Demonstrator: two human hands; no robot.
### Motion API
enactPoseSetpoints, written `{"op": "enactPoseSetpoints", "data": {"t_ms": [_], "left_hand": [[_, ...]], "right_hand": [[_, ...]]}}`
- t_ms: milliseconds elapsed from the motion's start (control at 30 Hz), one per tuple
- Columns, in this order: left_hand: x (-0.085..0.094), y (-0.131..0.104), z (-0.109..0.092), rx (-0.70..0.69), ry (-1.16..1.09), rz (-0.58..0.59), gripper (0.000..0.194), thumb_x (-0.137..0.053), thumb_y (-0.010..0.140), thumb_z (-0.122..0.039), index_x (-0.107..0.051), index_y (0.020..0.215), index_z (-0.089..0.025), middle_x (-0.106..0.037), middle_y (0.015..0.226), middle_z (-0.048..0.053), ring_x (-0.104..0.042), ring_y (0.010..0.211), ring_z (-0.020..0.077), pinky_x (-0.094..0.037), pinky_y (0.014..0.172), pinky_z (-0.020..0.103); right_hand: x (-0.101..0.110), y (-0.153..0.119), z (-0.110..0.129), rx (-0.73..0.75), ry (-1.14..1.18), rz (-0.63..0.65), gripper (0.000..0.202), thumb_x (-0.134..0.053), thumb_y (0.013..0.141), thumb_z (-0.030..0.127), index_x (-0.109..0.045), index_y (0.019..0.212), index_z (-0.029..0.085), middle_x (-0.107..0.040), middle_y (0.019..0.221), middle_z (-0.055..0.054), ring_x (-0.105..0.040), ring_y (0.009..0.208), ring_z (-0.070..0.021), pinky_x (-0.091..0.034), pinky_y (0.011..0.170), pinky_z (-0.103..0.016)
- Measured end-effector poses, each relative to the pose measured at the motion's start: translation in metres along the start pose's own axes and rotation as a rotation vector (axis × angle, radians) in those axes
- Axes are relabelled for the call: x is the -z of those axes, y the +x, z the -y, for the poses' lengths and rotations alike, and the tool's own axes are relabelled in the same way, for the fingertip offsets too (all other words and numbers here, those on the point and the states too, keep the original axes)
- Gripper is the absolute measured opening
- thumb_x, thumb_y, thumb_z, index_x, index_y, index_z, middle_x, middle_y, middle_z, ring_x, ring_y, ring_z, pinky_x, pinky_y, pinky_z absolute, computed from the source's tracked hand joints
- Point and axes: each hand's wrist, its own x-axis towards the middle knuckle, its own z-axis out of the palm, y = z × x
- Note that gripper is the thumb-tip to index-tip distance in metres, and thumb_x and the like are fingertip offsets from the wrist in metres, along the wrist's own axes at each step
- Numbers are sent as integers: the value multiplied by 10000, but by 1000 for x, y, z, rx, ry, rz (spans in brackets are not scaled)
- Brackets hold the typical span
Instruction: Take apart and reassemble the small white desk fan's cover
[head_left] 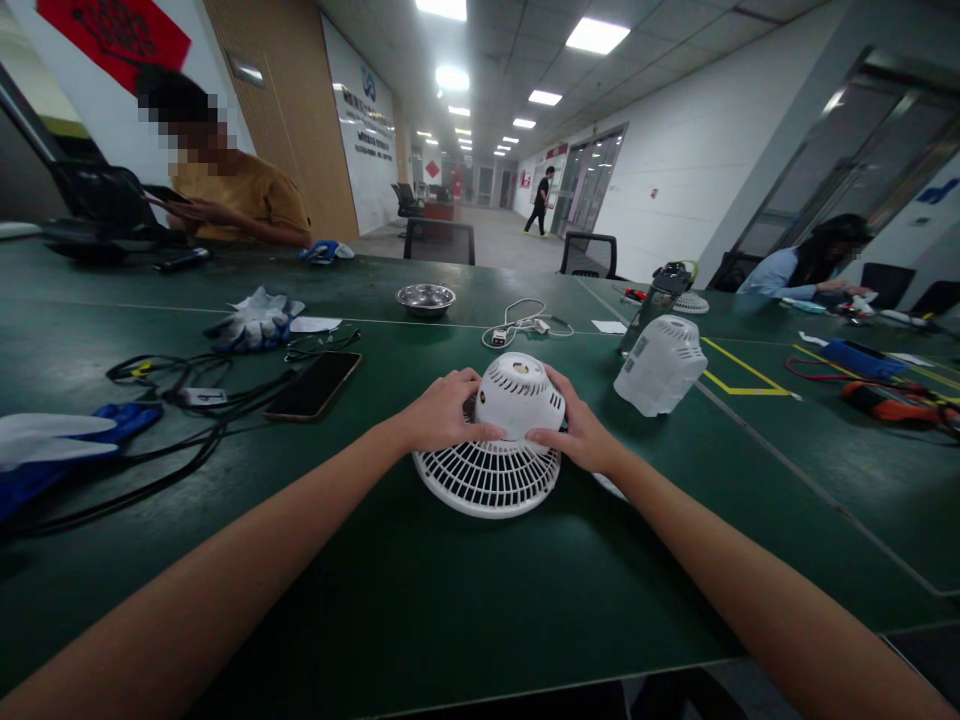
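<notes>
Honestly, we'd use gentle, even pressure from both sides so the white housing (517, 408) doesn't tip over the slotted grille (487, 482). It's mid-frame, right between our left hand (450, 408) and right hand (579, 428), both clamped around its sides, thumbs along the near edge.

Ceiling lights (598, 36) glare brightly, with a hazy bloom. The near table (390, 610) lies dim. Wide-angle distortion stretches the edges; distant detail looks soft.

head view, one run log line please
left hand: holds white vented fan housing | right hand: holds same housing | white fan grille: beneath housing
</notes>
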Motion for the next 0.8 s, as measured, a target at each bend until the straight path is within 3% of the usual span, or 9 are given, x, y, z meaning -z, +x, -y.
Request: {"op": "enactPoseSetpoints", "data": {"t_ms": [200, 367, 433, 500, 600, 700, 800], "left_hand": [[3, -1, -1, -20, 38, 48, 651, -677, 786, -624, -626, 1273, -195, -582, 1260, 134, -555, 1133, 340, -446, 966, 526], [3, -1, 0, -34, 105, 6, 624, -704, 787, -543, -603, 1283, -179, -605, 1260, 138, -575, 1134, 348, -440, 985, 557], [3, -2, 0, -44, 52, -55, 583, -654, 847, -439, -546, 1361, -187, -614, 1292, 136, -581, 1174, 336, -434, 1020, 555], [1, -3, 1, -82, -62, -93, 673, -620, 871, -361, -405, 1492, -213, -578, 1393, 142, -556, 1262, 331, -414, 1069, 559], [-4, -5, 1, -151, -244, -71, 963, -690, 821, -390, -142, 1599, -250, -452, 1537, 170, -480, 1370, 362, -382, 1115, 587], [-9, -6, 0, -142, -304, -73, 1139, -762, 759, -447, -27, 1608, -259, -443, 1534, 200, -481, 1365, 398, -365, 1121, 619], [-9, -7, -3, -132, -283, -92, 1196, -778, 746, -480, 27, 1606, -270, -470, 1510, 201, -494, 1348, 417, -346, 1125, 637]], "right_hand": [[0, 1, 1, -7, -17, 28, 966, -745, 820, 530, -178, 1582, 356, -344, 1615, -95, -414, 1425, -391, -337, 1165, -637], [2, -1, 4, 41, -147, 15, 983, -706, 823, 584, -156, 1587, 299, -386, 1582, -145, -470, 1371, -410, -377, 1122, -652], [3, -3, 5, 46, -161, 12, 982, -669, 834, 612, -137, 1589, 278, -557, 1420, -157, -614, 1186, -389, -473, 1015, -638], [3, -5, 8, 35, -106, 28, 969, -615, 861, 627, -91, 1594, 271, -699, 1110, -104, -695, 895, -318, -555, 858, -580], [2, -5, 13, 50, -121, 0, 938, -636, 856, 587, -133, 1586, 281, -684, 887, -33, -667, 737, -261, -571, 790, -522], [3, -2, 13, 112, -252, -106, 877, -712, 803, 538, -285, 1536, 316, -654, 1123, -79, -655, 933, -290, -550, 894, -545], [5, 3, 6, 149, -230, -66, 979, -761, 757, 539, -233, 1555, 335, -442, 1495, -122, -520, 1276, -368, -475, 1039, -595]]}}
